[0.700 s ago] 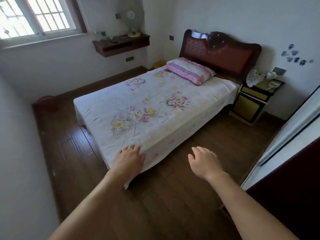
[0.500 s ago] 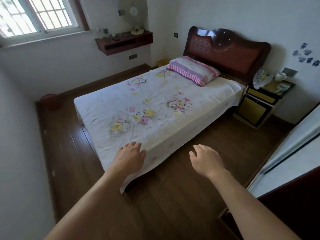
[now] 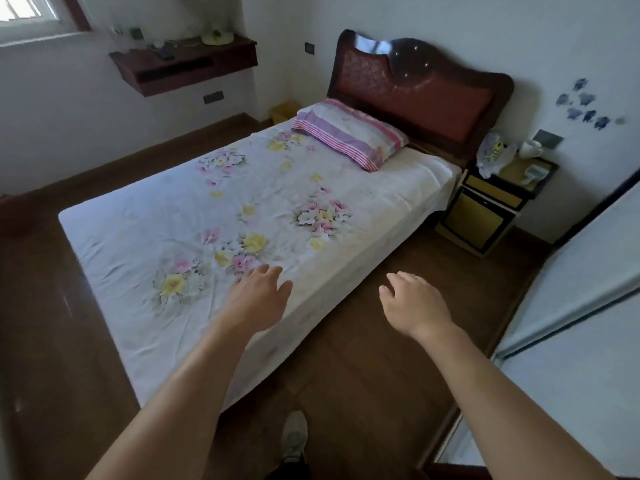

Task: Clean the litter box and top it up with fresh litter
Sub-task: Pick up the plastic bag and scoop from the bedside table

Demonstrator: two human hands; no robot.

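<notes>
No litter box, scoop or litter bag shows in the head view. My left hand (image 3: pixel 258 297) hangs empty above the near corner of the bed (image 3: pixel 145 230), palm down with the fingers loosely apart. My right hand (image 3: pixel 414 304) is also empty, fingers slightly curled, over the wooden floor (image 3: pixel 374 368) beside the bed. Both bare forearms reach in from the bottom of the frame.
The bed has a flowered sheet, a striped pillow (image 3: pixel 349 133) and a dark red headboard (image 3: pixel 422 84). A nightstand (image 3: pixel 485 209) with a plastic bag and a mug stands at its right. A wall shelf (image 3: pixel 183 67) hangs at the back left; a white cabinet (image 3: pixel 581 306) lines the right. My shoe (image 3: pixel 294 434) shows below.
The view has moved forward and to the right, so the bed sits closer and the window slides out at the top left. Both hands stay empty and spread slightly.
</notes>
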